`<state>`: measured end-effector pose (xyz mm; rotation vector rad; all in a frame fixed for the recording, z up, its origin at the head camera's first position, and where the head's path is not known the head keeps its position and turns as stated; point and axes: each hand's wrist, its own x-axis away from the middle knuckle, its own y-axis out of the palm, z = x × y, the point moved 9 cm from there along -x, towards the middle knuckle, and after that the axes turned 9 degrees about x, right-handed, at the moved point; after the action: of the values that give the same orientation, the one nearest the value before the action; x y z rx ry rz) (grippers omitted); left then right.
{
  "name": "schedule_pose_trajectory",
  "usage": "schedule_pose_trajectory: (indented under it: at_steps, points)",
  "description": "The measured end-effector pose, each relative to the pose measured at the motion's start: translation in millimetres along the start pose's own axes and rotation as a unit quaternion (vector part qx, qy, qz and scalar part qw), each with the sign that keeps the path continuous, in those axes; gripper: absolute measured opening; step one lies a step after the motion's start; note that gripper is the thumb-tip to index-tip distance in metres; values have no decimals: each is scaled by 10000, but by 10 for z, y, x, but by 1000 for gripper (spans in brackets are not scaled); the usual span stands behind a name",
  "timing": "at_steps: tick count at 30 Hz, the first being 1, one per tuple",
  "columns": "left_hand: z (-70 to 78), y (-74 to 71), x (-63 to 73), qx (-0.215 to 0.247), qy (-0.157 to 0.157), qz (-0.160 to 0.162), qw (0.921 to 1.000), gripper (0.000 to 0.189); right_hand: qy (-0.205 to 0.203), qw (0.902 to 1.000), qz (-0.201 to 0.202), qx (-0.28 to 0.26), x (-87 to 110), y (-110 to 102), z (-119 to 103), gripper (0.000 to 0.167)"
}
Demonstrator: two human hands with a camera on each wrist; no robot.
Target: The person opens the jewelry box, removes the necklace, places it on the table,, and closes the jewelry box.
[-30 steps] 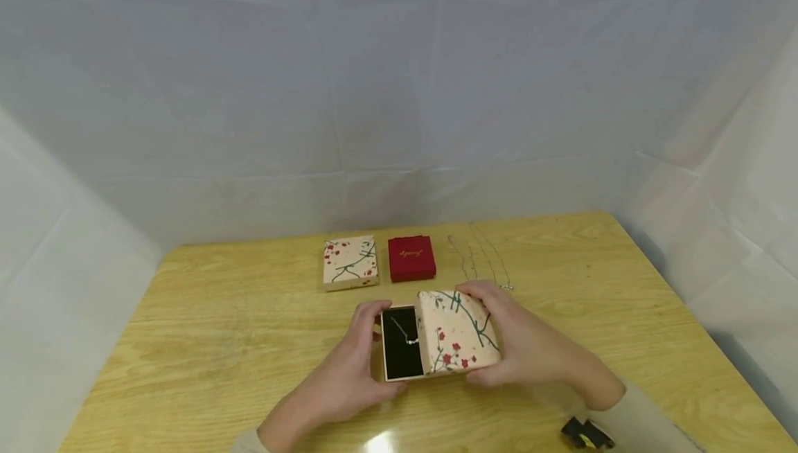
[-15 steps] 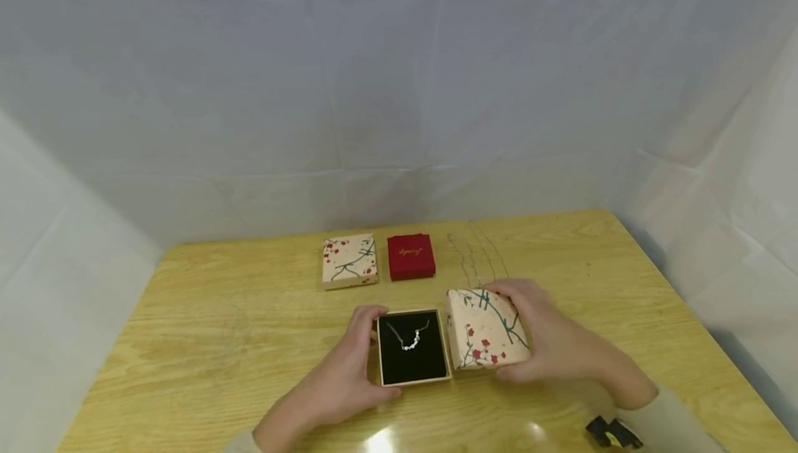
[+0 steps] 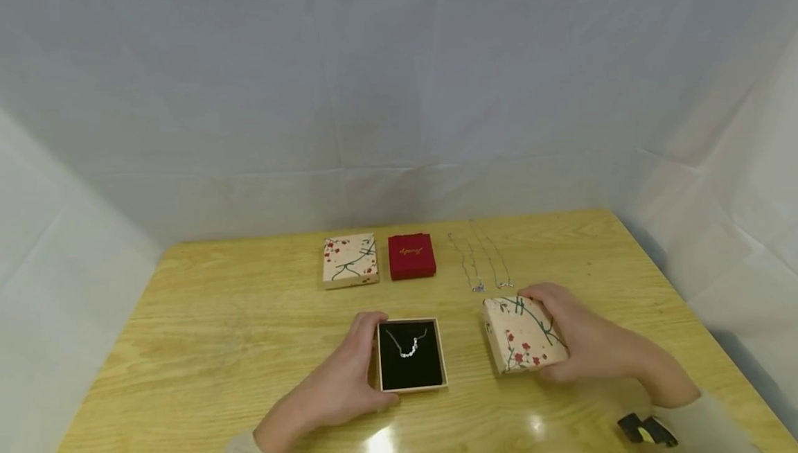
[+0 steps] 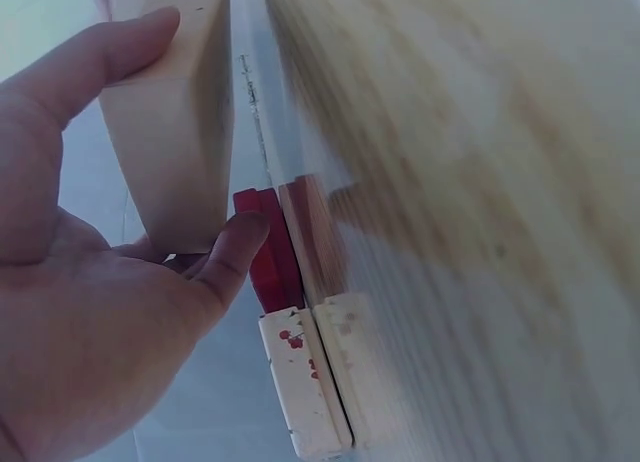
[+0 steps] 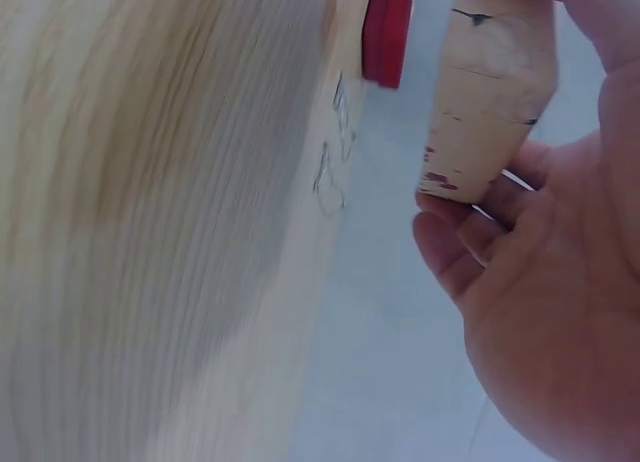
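My left hand (image 3: pixel 341 379) grips the left side of a cream jewelry box base (image 3: pixel 416 390). In its black lining lies a silver necklace (image 3: pixel 408 352) with a curved row of bright stones. The left wrist view shows the base's plain wall (image 4: pixel 168 147) between thumb and fingers. To the right, my right hand (image 3: pixel 589 342) holds the box lid (image 3: pixel 524 335), cream with red blossoms and green branches. The lid is apart from the base, top side up. In the right wrist view the lid's side (image 5: pixel 490 97) shows between the thumb and fingers, which reach round its edge.
Behind the hands stand another flowered box (image 3: pixel 350 261) and a red box (image 3: pixel 411 257) with gold lettering. Two silver necklaces (image 3: pixel 479 288) lie stretched out to the right of them. A white cloth (image 3: pixel 386 93) hangs behind the wooden table (image 3: pixel 237 328).
The lid has come off the base and moved right with my right hand, uncovering the lining and whole necklace front. My left hand stays on the base, which has shifted slightly toward me.
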<state>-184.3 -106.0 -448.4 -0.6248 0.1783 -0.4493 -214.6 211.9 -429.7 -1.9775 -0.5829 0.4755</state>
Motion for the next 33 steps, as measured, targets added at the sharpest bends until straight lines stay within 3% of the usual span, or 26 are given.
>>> schedule_pose_trajectory:
  at_steps: [11,21,33]
  points:
    - [-33,35,-3,-31,-85,-151,9998,112,454,9975,-533,-136,231,-39,331,108]
    - [-45,57,1,-110,-165,-324,9993,113,83,9966,-765,-280,374,-91,413,104]
    - [-31,95,-7,-402,-157,-444,9981,114,104,9952,-876,-421,448,-86,547,107]
